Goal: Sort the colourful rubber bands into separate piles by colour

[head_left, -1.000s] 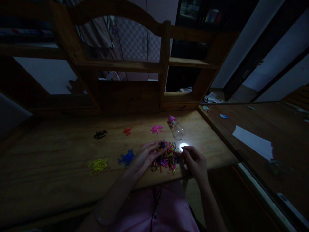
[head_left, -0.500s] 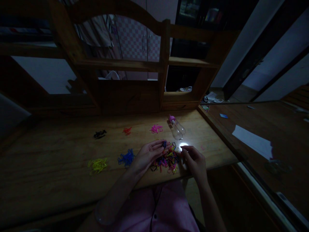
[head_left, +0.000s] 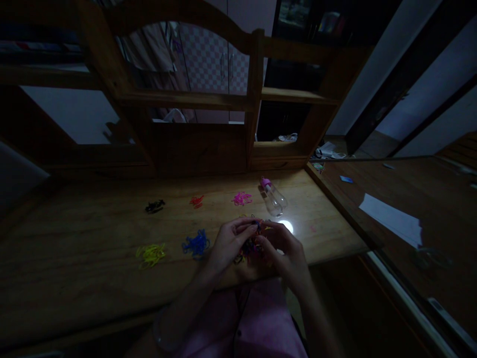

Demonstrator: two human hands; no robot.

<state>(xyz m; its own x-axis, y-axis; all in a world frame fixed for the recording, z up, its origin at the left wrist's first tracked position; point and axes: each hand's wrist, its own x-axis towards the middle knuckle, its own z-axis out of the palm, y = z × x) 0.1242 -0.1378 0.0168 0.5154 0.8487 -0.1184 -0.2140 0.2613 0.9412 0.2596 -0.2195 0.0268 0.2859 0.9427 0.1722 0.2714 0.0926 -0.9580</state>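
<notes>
A pile of mixed coloured rubber bands (head_left: 252, 248) lies near the table's front edge, partly covered by both hands. My left hand (head_left: 230, 242) is closed, thumb against fingers, on a small bunch of dark blue rubber bands (head_left: 257, 226) above the pile. From the right, my right hand (head_left: 286, 247) reaches over the pile, its thumb and forefinger curved and apart, the tips beside the blue bunch. Left of the hands lie a heap of blue rubber bands (head_left: 196, 243) and a yellow heap (head_left: 152, 255). Farther back are black (head_left: 154, 206), red (head_left: 196, 201) and pink heaps (head_left: 242, 198).
A clear bottle with a pink cap (head_left: 274, 198) lies behind the hands, near a bright light spot. Wooden shelving (head_left: 201, 149) rises along the table's back. On the brown surface to the right rest white papers (head_left: 391, 219) and a small blue card (head_left: 346, 179).
My right hand has moved left from beside the pile to over it, close to my left fingertips, and its pinch has opened. My left hand keeps the blue bunch.
</notes>
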